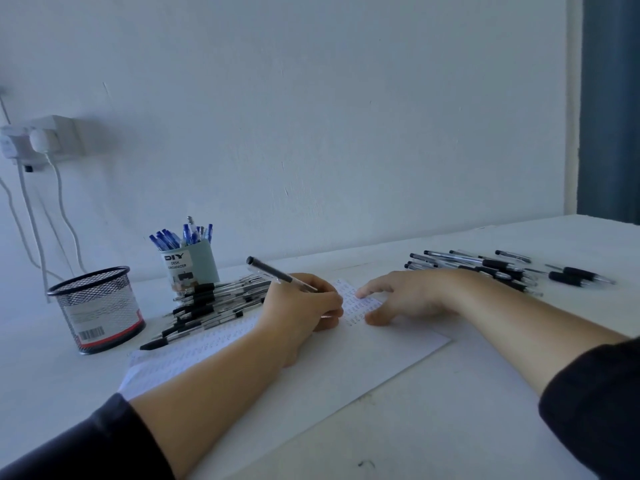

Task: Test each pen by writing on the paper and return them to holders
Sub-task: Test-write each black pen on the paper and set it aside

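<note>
My left hand [301,303] grips a black pen [277,273] with its tip down on the white paper [346,368], which is covered with rows of small scribbles. My right hand [405,299] lies on the paper's far corner, fingers spread, holding the sheet flat. A pale blue holder [194,266] labelled "DIY desk organizer" stands behind, filled with blue pens. An empty black mesh holder [100,310] stands at the left. One pile of black pens [214,306] lies left of my left hand, another pile of black pens [485,268] lies behind my right wrist.
The white table [450,427] runs up to a white wall. A wall socket [52,136] with plugs and hanging cables sits at the far left. A dark door frame or curtain [613,109] stands at the far right.
</note>
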